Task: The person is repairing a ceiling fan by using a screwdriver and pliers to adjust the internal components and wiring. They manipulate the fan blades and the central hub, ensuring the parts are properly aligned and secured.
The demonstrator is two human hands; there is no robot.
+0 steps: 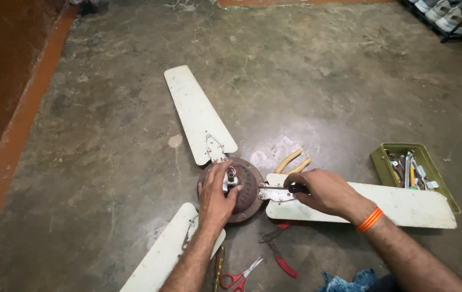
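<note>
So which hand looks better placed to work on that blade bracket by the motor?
Probably the right hand: it already grips a dark-handled tool, likely a screwdriver, lying across the bracket of the right-hand blade. The left hand rests flat on the motor hub, apparently steadying it.

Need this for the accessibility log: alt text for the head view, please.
Seen from above, a person's left hand rests on the brown motor hub of a three-bladed ceiling fan lying on a concrete floor, while the right hand holds a dark-handled tool on the right blade's bracket. Red-handled pliers, scissors and a green tool tray lie nearby.
</note>
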